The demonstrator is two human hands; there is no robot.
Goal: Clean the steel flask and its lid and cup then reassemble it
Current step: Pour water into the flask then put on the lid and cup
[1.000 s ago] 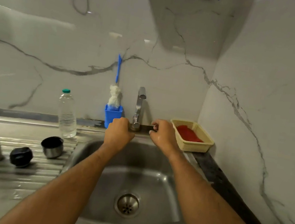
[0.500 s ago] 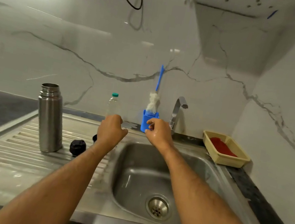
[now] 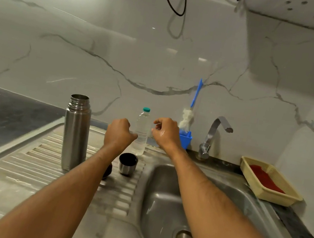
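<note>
Both arms out over the drainboard (image 3: 20, 162), either side of the clear plastic bottle (image 3: 141, 135). Left hand (image 3: 119, 133) just left of the bottle, fingers curled into a loose fist, gripping nothing visible. Right hand (image 3: 165, 133) just right of it, wet, thumb and fingers bent toward a pinch near the bottle's shoulder, apparently not yet touching. Steel flask (image 3: 76, 132) upright and uncapped, well left of the bottle. Cup (image 3: 127, 163) mouth-up just in front of the bottle. Black lid (image 3: 108, 171) left of the cup, mostly hidden under the left forearm.

Likely step: taking up the bottle. Best to grip the body with one hand, twist the teal cap with the other, and keep clear of the cup while lifting.

No brand, label or legible writing anywhere.
</note>
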